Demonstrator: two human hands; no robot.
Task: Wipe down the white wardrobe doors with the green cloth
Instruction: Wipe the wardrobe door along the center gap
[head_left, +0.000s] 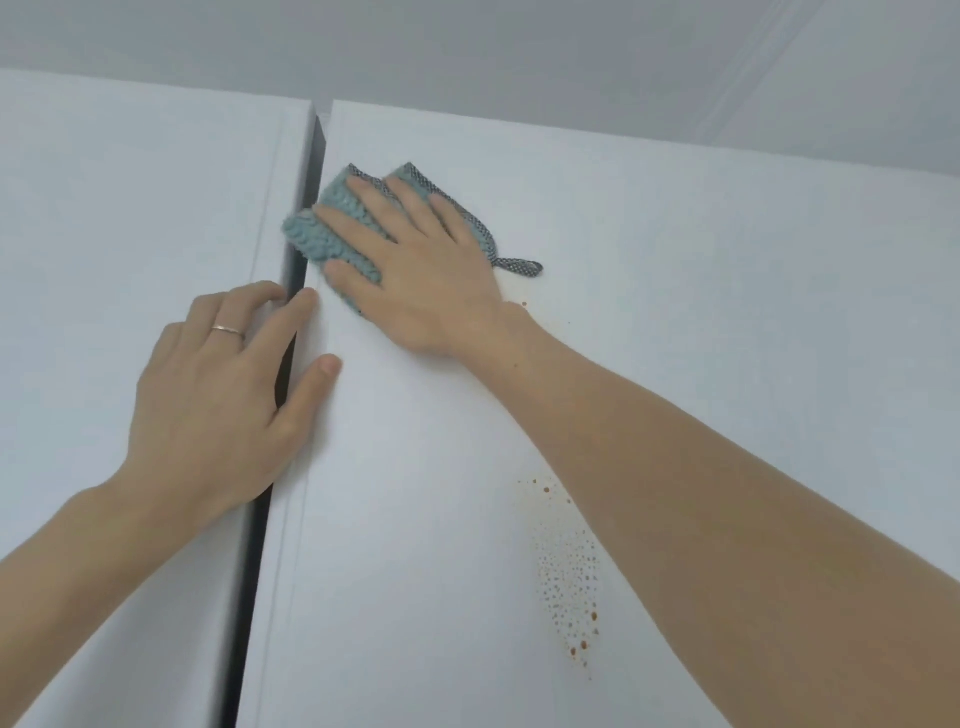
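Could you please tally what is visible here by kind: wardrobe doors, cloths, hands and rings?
Wardrobe doors: 2 (left door, right door)
Cloths: 1 (green cloth)
Hands: 2 (left hand, right hand)
Rings: 1 (ring)
Total: 6

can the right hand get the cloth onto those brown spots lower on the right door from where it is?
Probably yes. The right hand presses the green cloth flat near the door's top; the brown spots lie lower on the same right door, nothing between.
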